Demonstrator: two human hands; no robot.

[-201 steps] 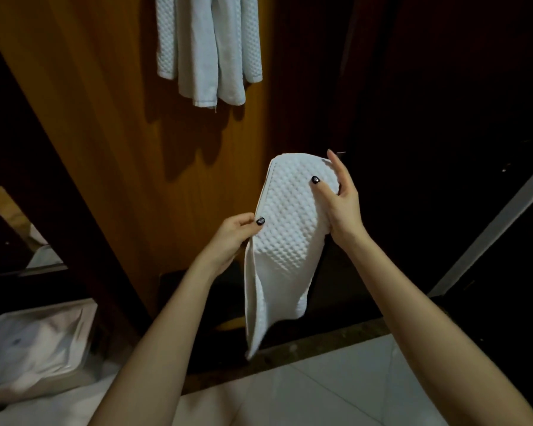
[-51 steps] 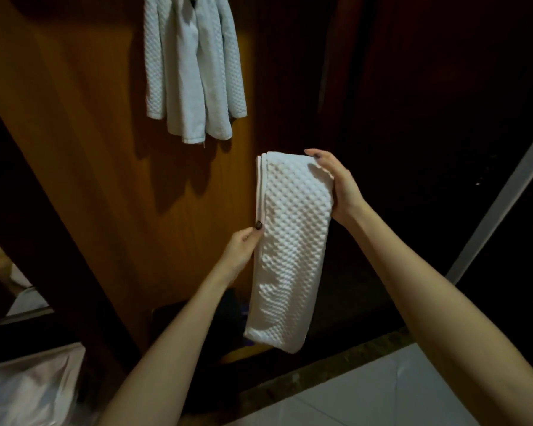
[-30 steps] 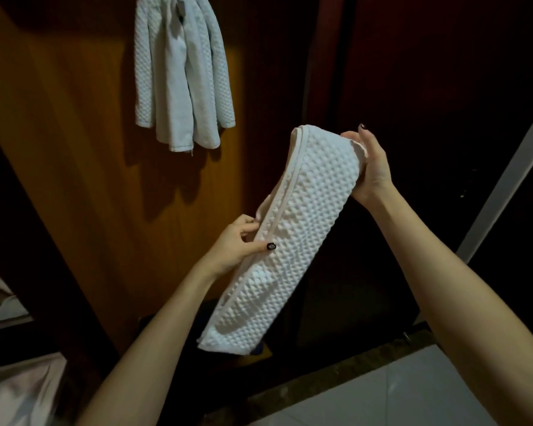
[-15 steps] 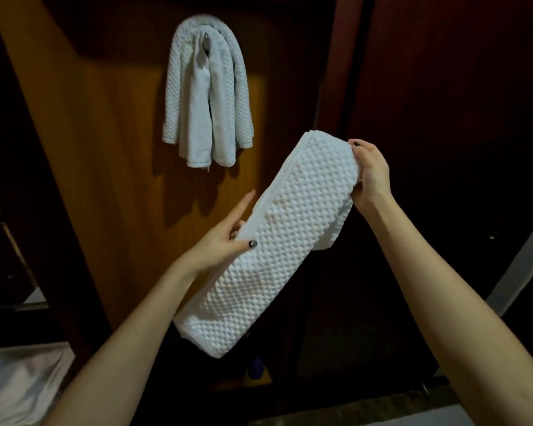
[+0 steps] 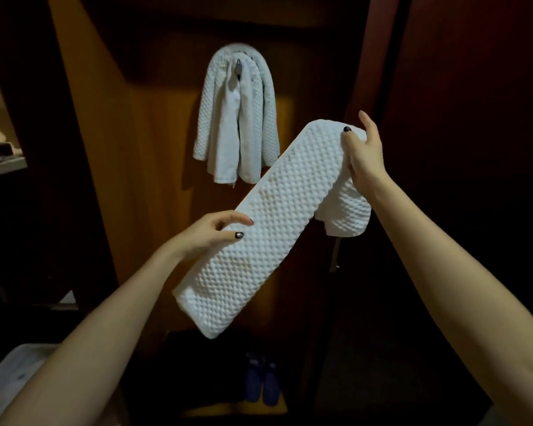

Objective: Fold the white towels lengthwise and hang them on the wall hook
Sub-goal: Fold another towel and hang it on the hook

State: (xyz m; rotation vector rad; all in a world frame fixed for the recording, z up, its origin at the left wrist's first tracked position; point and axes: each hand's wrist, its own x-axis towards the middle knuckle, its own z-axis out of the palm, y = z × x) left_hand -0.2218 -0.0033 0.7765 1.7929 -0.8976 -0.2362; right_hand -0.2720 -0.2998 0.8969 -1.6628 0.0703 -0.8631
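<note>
The bumpy white towel (image 5: 271,229) is folded into a long soft strip, held in the air, slanting from low left to high right. The right hand (image 5: 363,152) grips its top end; the left hand (image 5: 210,233) pinches its middle edge. The wall hook (image 5: 238,65), already holding towels (image 5: 237,124), is up and left, closest to that top end.

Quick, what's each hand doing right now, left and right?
Left hand: pinching the folded white waffle-weave towel along its left edge.
Right hand: gripping that towel's upper end.
</note>
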